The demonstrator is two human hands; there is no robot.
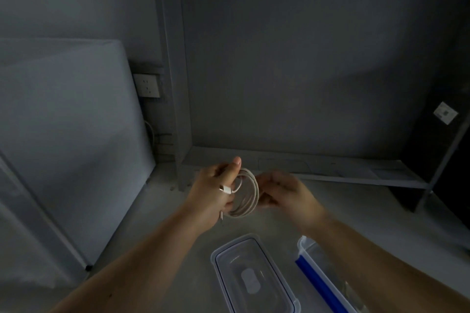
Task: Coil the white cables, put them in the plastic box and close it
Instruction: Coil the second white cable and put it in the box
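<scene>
So you've got the white cable up in the air between both hands, above the middle of the tabletop and a bit back from the near edge. Your left hand is doing the holding: the coil sits against your palm with the fingers curled in around its left side, and your thumb sticks up over the top of the loops. Your right hand is at the coil's right side, fingers bent in toward the loops, but it's motion-blurred, so I can't tell if it's really pinching the cable or just touching it.

The cable itself is wound into several round loops stacked pretty neatly, off-white, standing roughly upright and edge-on to you. One end with a small white and metal connector pokes out across the back of your left fingers, and a short thin tail hangs below that hand.

Down at the near edge, right below your hands, the clear lid with blue trim lies flat on the tabletop. Just to its right is the plastic box, open, with a blue strip along its rim, partly hidden by your right forearm.
</scene>
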